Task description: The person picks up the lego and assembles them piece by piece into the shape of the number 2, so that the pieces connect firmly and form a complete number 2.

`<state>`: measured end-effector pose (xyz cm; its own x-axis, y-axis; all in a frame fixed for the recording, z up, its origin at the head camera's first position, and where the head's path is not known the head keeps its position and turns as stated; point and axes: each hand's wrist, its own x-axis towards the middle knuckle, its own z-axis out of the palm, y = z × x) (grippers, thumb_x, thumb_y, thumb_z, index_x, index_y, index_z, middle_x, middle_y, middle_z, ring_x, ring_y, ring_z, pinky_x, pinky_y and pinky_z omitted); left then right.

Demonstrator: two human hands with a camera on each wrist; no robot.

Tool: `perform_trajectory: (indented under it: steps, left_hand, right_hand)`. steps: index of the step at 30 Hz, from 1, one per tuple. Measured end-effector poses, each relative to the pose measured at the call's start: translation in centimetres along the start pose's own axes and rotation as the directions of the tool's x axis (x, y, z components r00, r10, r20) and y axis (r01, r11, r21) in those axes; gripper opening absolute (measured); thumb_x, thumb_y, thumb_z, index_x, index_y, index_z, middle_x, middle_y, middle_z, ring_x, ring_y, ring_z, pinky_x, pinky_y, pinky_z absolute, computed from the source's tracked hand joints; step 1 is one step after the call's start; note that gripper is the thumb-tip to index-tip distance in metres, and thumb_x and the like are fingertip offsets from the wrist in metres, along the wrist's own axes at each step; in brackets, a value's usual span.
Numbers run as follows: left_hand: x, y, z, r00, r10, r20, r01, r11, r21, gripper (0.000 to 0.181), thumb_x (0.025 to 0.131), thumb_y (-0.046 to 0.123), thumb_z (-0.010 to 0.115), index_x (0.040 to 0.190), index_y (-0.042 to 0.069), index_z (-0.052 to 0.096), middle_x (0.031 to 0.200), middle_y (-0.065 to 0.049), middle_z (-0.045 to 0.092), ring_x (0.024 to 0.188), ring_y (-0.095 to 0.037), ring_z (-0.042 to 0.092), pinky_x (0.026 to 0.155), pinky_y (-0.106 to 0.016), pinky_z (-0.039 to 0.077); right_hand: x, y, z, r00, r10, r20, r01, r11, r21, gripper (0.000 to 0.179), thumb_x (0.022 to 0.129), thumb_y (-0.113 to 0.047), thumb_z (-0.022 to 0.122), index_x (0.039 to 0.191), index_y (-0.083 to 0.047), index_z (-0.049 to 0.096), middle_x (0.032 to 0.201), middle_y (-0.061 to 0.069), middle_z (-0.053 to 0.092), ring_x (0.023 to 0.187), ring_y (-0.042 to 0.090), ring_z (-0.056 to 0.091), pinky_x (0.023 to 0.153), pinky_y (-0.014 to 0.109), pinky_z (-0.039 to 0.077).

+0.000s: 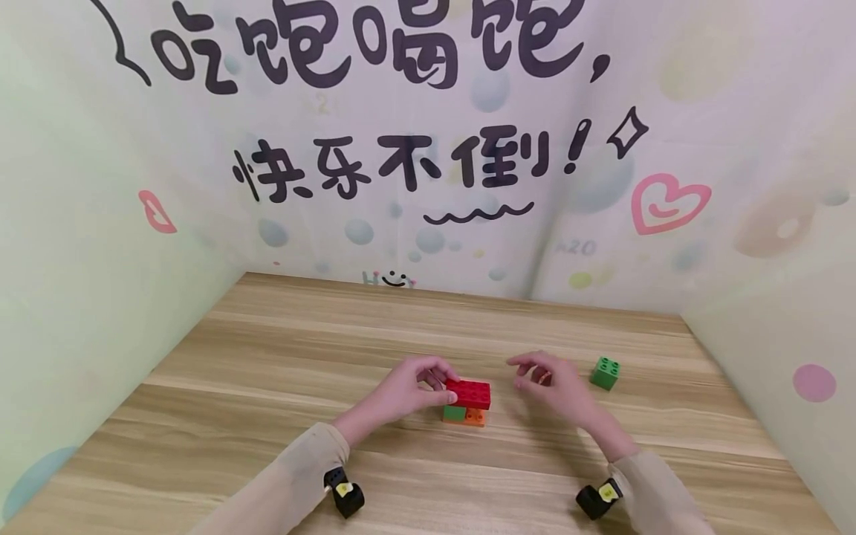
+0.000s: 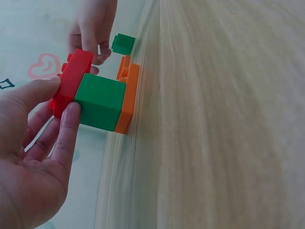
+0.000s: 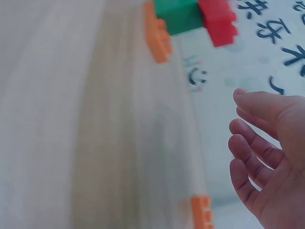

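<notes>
My left hand point(image 1: 409, 388) pinches the left end of a red toy building brick point(image 1: 473, 394) between thumb and fingers. In the left wrist view this red brick lies over a taller green brick point(image 2: 101, 101), which stands on a flat orange brick point(image 2: 127, 98). The red brick juts out over the orange one, whose bare studs show beneath the overhang. To the right of the stack hovers my right hand point(image 1: 556, 385), its fingers loosely bent and nothing held in them. The right wrist view shows the palm point(image 3: 286, 157) with a gap between it and the stack.
A separate green brick point(image 1: 605, 373) rests on the wooden table point(image 1: 301, 327), right of my right hand. Another orange brick point(image 3: 202, 213) lies near that hand, mostly hidden by it in the head view. Printed cloth walls point(image 1: 461, 253) enclose the table's back and sides.
</notes>
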<state>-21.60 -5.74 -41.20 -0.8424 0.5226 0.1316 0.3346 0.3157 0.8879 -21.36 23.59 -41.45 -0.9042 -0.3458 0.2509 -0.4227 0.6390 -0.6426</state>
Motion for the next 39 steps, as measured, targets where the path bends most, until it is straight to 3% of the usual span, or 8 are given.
perform_trajectory:
  steps: [7, 14, 19, 24, 29, 35, 39]
  left_hand:
    - [0.0, 0.0, 0.0, 1.0, 0.001, -0.001, -0.001, 1.0, 0.003, 0.021, 0.084, 0.013, 0.078, 0.104, 0.011, 0.071, 0.1, -0.005, 0.071, 0.084, -0.011, 0.061, 0.076, -0.023, 0.051]
    - [0.0, 0.0, -0.1, 1.0, 0.004, 0.001, -0.004, 1.0, -0.003, 0.021, 0.084, 0.013, 0.078, 0.104, 0.012, 0.071, 0.101, -0.006, 0.071, 0.083, -0.011, 0.061, 0.076, -0.025, 0.051]
    - [-0.1, 0.0, -0.1, 1.0, 0.006, 0.0, -0.006, 1.0, -0.007, 0.021, 0.085, 0.013, 0.078, 0.104, 0.011, 0.071, 0.101, -0.006, 0.071, 0.083, -0.011, 0.061, 0.077, -0.025, 0.052]
    - [-0.1, 0.0, 0.0, 1.0, 0.005, -0.002, -0.005, 1.0, -0.006, 0.021, 0.085, 0.012, 0.078, 0.104, 0.011, 0.071, 0.102, -0.007, 0.071, 0.084, -0.011, 0.061, 0.077, -0.025, 0.052]
    - [-0.1, 0.0, 0.0, 1.0, 0.003, -0.002, -0.003, 1.0, -0.006, 0.021, 0.085, 0.012, 0.078, 0.104, 0.011, 0.071, 0.102, -0.006, 0.071, 0.084, -0.011, 0.061, 0.077, -0.025, 0.052]
    - [0.0, 0.0, 0.0, 1.0, 0.001, -0.004, -0.001, 1.0, -0.009, 0.02, 0.084, 0.012, 0.078, 0.104, 0.011, 0.071, 0.101, -0.006, 0.071, 0.084, -0.012, 0.061, 0.077, -0.025, 0.052]
    - [0.0, -0.1, -0.1, 1.0, 0.002, -0.004, -0.002, 1.0, -0.006, 0.02, 0.084, 0.012, 0.078, 0.104, 0.012, 0.071, 0.101, -0.006, 0.071, 0.084, -0.011, 0.061, 0.076, -0.025, 0.052]
  right_hand:
    - [-0.1, 0.5, -2.7, 0.988, 0.028, -0.149, -0.038, 0.997, -0.07, 0.034, 0.091, -0.022, 0.072, 0.124, -0.015, 0.067, 0.103, 0.002, 0.068, 0.081, 0.004, 0.059, 0.071, 0.021, 0.053]
    - [-1.0, 2.2, -4.4, 0.955, -0.035, -0.295, 0.008, 0.996, -0.09, 0.038, 0.089, -0.014, 0.074, 0.125, -0.012, 0.066, 0.113, 0.009, 0.068, 0.085, -0.003, 0.055, 0.07, 0.015, 0.05]
    - [-1.8, 3.2, -5.5, 0.936, -0.014, -0.353, -0.034, 0.991, -0.13, 0.038, 0.09, -0.017, 0.073, 0.127, -0.011, 0.065, 0.121, 0.013, 0.066, 0.093, -0.008, 0.05, 0.073, 0.016, 0.046]
    - [-2.5, 4.2, -6.3, 0.932, 0.023, -0.361, -0.086, 0.984, -0.158, 0.04, 0.091, -0.02, 0.072, 0.128, -0.011, 0.064, 0.126, 0.014, 0.064, 0.101, -0.008, 0.046, 0.077, 0.027, 0.042]
    - [-3.1, 5.1, -6.9, 0.936, 0.062, -0.345, -0.123, 0.979, -0.16, 0.043, 0.09, -0.022, 0.073, 0.13, -0.009, 0.062, 0.131, 0.016, 0.061, 0.108, 0.007, 0.046, 0.083, 0.04, 0.04]
    - [-4.0, 6.1, -7.5, 0.951, 0.107, -0.291, -0.145, 0.983, -0.113, 0.049, 0.09, -0.021, 0.074, 0.134, -0.007, 0.058, 0.138, 0.022, 0.054, 0.12, 0.035, 0.047, 0.094, 0.066, 0.039]
    - [-4.4, 6.8, -7.8, 0.959, 0.141, -0.245, -0.168, 0.982, -0.09, 0.055, 0.09, -0.022, 0.074, 0.139, -0.007, 0.054, 0.144, 0.024, 0.048, 0.126, 0.044, 0.044, 0.099, 0.07, 0.035]
